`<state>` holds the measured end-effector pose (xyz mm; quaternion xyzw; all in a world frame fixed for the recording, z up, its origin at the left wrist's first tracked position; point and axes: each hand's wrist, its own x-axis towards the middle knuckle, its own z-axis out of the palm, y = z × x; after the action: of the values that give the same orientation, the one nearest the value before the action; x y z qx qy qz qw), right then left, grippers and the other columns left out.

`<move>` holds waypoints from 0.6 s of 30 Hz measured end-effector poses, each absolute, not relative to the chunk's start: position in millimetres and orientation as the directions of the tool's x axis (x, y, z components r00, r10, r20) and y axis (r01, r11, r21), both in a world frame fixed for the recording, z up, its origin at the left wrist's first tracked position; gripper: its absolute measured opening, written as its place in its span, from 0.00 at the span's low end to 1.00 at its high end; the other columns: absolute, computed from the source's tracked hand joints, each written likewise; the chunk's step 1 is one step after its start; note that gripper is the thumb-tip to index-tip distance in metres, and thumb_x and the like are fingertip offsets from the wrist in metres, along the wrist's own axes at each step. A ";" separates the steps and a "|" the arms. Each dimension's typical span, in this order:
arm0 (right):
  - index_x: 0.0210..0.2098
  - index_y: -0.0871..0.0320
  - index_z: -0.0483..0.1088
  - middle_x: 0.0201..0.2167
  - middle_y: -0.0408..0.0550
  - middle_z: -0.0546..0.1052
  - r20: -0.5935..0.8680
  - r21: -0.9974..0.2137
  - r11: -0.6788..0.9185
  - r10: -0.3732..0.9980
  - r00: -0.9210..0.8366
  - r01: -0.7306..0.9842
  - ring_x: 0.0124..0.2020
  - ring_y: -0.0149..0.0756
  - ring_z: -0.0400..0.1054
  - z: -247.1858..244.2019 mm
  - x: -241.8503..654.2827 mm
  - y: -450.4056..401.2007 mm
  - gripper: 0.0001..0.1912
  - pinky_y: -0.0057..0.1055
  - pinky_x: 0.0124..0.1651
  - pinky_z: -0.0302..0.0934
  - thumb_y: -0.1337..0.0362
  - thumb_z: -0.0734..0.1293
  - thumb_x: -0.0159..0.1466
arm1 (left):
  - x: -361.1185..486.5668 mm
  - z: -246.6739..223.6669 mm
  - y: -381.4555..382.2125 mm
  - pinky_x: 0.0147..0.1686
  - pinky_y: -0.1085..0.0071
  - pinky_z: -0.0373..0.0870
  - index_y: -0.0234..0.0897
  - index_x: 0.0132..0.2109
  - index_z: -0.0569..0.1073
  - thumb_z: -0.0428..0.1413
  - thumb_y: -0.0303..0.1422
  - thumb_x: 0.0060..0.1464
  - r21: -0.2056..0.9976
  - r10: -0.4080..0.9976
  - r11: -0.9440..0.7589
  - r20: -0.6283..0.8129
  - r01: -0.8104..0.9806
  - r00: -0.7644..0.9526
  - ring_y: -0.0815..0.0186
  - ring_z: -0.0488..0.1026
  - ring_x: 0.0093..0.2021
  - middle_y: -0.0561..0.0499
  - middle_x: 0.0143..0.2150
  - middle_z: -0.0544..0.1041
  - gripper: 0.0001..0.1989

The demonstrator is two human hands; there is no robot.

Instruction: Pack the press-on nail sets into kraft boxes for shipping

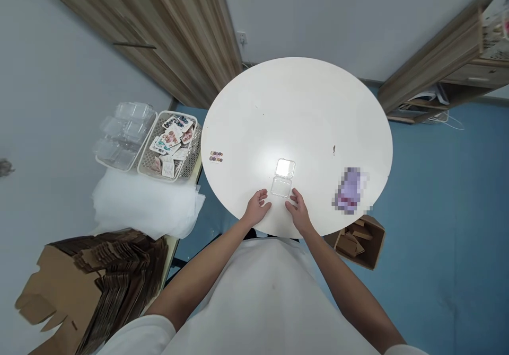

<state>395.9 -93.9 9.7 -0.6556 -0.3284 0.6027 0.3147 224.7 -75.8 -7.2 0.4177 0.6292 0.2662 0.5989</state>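
A small clear plastic case (pixel 282 186) lies opened flat near the front of the white round table (pixel 298 95), its lid folded back away from me. To the left of the case, my left hand (pixel 257 207) hovers with its fingers apart and nothing in it. My right hand (pixel 299 210) is at the case's right side, fingers spread and empty, close to its lower right corner. At the table's left edge is a small card of colourful round pieces (pixel 216 157).
A blurred purple item (pixel 350 191) lies at the table's right. Left of the table stand a basket of cards (pixel 191 156), a bin of clear boxes (pixel 127 132), white sheets (pixel 147 201) and folded cardboard (pixel 67 286). An open carton (pixel 376 243) is below right.
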 end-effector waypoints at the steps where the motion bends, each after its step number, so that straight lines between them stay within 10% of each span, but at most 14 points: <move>1: 0.58 0.50 0.49 0.57 0.50 0.57 -0.577 -0.813 -0.579 0.815 0.058 0.051 0.55 0.41 0.53 9.5 396.0 -94.1 0.34 0.40 0.53 0.54 0.52 0.62 0.54 | 222.4 -8.0 -78.7 0.51 0.63 0.61 0.39 0.52 0.61 0.54 0.29 0.47 0.837 0.846 0.507 -0.529 0.206 0.065 0.63 0.63 0.53 0.44 0.54 0.64 0.23; 18: 0.58 0.50 0.45 0.61 0.49 0.47 -0.413 -0.839 -0.466 0.882 0.227 0.280 0.60 0.41 0.43 7.8 373.2 -99.7 0.36 0.41 0.55 0.51 0.53 0.62 0.53 | 165.5 5.0 -91.9 0.56 0.63 0.54 0.37 0.53 0.62 0.56 0.35 0.46 0.826 0.813 0.483 -0.546 0.290 0.202 0.61 0.59 0.57 0.43 0.57 0.62 0.26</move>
<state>373.2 -99.7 7.8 -0.7152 -0.4061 0.4705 0.3197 165.5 -91.9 5.0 0.4628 0.5955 0.2103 0.6221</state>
